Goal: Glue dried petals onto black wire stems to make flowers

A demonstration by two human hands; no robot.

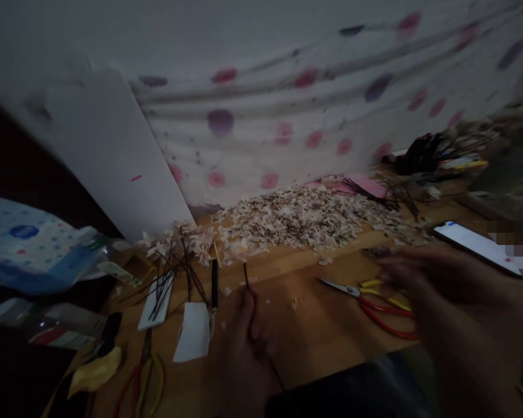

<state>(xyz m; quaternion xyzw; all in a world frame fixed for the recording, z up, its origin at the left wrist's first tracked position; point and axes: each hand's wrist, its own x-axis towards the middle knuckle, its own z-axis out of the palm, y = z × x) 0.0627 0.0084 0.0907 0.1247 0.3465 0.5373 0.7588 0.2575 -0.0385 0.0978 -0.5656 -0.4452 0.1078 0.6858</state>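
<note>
My left hand (246, 354) is at the lower middle, pinching a thin dark twig (253, 316) that sticks up past the fingertips. My right hand (457, 307) is blurred at the lower right, with its fingers reaching left above a pair of red-and-yellow-handled scissors (366, 303) on the wooden table (305, 325). I cannot tell whether that hand holds anything. Beyond both hands lies a wide heap of pale dried petals (296, 217). A bunch of dark twigs (161, 293) rests on a white card (154, 305) to the left of my left hand.
A black pen (214, 283) and white paper (194, 332) lie near my left hand, with red-and-yellow-handled pliers (143, 377) at the front. A lit phone (477, 247) lies at right. Plastic bags (30, 247) sit at left. Spotted cloth (261, 104) hangs behind a white board (113, 157).
</note>
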